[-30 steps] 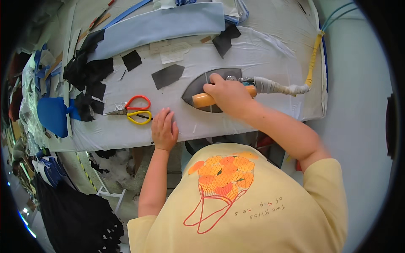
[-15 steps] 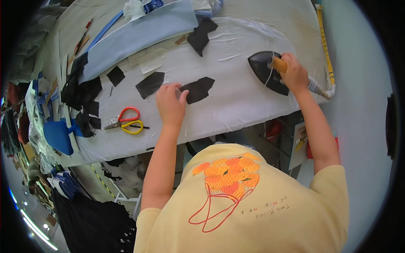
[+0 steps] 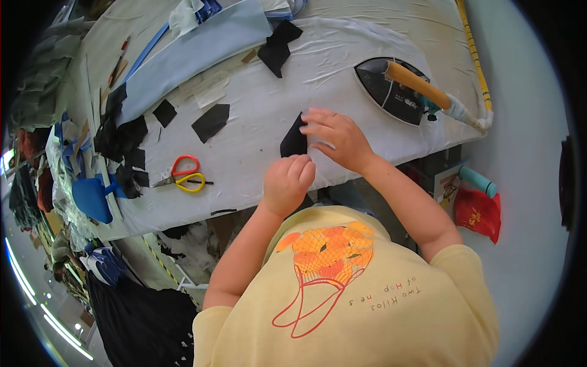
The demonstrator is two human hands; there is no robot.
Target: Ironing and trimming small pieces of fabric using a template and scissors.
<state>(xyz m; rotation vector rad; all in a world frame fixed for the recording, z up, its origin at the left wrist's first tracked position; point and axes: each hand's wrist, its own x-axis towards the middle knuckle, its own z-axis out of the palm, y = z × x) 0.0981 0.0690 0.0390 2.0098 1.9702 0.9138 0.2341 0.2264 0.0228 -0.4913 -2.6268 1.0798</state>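
A small black fabric piece lies near the table's front edge, between my two hands. My left hand is closed at the piece's lower edge, its fingers curled; the fingertips are hidden. From the right, my right hand reaches over the piece's upper right edge with its fingers stretched out. To the right an iron with a wooden handle rests on the white-covered table, with no hand on it. Another black fabric piece lies left of my hands.
Scissors with red and yellow handles lie at left, near black scraps and a blue pad-shaped thing. Light blue fabric stretches across the back. A yellow-wrapped hose runs along the right edge to the iron.
My right hand has let go of the iron and moved left to the black fabric piece. My left hand has moved right and closed at its edge. The piece now looks narrower.
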